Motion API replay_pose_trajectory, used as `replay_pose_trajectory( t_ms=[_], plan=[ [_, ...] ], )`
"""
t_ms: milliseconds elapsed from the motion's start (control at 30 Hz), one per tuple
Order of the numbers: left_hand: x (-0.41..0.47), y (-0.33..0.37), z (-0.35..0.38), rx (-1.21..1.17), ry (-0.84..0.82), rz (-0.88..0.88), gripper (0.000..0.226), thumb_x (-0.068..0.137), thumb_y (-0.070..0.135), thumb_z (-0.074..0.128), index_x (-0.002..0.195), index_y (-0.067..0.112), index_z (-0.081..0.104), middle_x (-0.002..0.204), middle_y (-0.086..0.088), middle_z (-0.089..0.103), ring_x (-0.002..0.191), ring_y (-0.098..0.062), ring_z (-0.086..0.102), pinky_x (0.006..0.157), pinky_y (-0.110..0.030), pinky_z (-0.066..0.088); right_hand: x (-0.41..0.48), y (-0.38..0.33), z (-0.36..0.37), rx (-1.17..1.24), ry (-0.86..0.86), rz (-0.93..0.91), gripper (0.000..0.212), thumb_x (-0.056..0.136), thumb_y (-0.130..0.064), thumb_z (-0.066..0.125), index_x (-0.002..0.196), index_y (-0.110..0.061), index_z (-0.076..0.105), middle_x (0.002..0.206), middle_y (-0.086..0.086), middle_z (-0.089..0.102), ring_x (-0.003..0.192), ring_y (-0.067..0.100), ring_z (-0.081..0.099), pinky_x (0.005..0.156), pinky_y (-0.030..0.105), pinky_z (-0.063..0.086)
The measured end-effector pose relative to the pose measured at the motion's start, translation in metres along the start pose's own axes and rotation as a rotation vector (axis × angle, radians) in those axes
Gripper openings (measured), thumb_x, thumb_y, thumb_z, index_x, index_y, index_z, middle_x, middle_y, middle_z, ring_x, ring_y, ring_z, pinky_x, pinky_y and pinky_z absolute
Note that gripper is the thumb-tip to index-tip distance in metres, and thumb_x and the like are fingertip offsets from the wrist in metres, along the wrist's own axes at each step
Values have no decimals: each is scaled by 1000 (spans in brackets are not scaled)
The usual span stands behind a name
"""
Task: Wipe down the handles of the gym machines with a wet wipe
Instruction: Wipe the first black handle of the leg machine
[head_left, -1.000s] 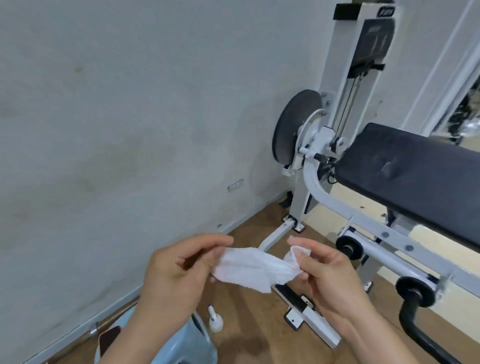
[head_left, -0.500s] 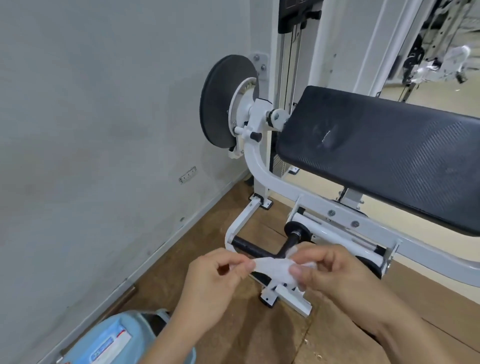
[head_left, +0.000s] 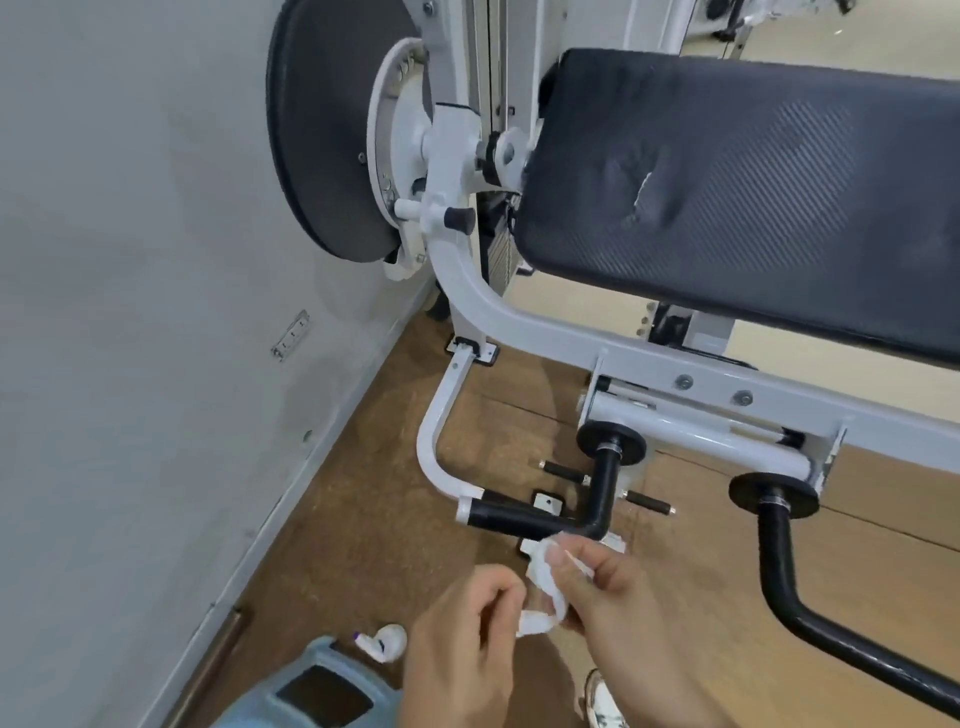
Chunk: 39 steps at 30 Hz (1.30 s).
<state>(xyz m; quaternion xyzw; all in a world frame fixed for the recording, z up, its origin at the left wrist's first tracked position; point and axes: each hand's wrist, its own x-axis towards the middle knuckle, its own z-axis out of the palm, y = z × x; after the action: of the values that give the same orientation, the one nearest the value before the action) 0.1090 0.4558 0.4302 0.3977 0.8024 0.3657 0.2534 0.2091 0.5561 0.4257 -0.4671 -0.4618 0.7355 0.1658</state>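
A crumpled white wet wipe is held between both hands at the bottom centre. My right hand pinches its upper part; my left hand pinches its lower end. Just above the wipe is the black L-shaped left handle of a white-framed gym machine; the wipe sits close below its bend, and contact is unclear. A second black curved handle hangs at the right. The black padded bench fills the upper right.
A grey wall runs along the left, close to the machine's black disc. On the brown floor near my left hand stand a light-blue container and a small white bottle. A shoe shows at the bottom.
The view has dropped and moved closer to the machine. Both hands have bunched the wipe from a spread sheet into a crumpled strip and carried it toward the left handle.
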Motion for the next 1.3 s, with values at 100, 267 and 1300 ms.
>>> replay_pose_trajectory(
  t_ms=[100,267,1300],
  plan=[
    [28,-45,-9,-11,-100,-36,21,84,20,60,86,41,60,85,20,63,77,-2,60,65,-15,45,22,34,25,-221,70,-46,29,91,-11,60,81,-35,73,70,-11,68,65,2,60,69,22,47],
    [65,-104,-8,-64,-140,-52,40,86,12,65,88,51,60,100,24,58,89,1,60,70,-12,48,57,79,52,-527,311,-238,27,88,-16,64,110,-31,66,93,-7,53,81,1,55,70,12,46],
    [92,-134,28,133,-1,212,36,96,26,41,129,27,57,124,28,49,120,14,38,98,-1,24,119,89,74,-1330,508,-553,9,80,-20,60,86,-14,64,84,3,50,76,23,48,64,34,34]
  ],
)
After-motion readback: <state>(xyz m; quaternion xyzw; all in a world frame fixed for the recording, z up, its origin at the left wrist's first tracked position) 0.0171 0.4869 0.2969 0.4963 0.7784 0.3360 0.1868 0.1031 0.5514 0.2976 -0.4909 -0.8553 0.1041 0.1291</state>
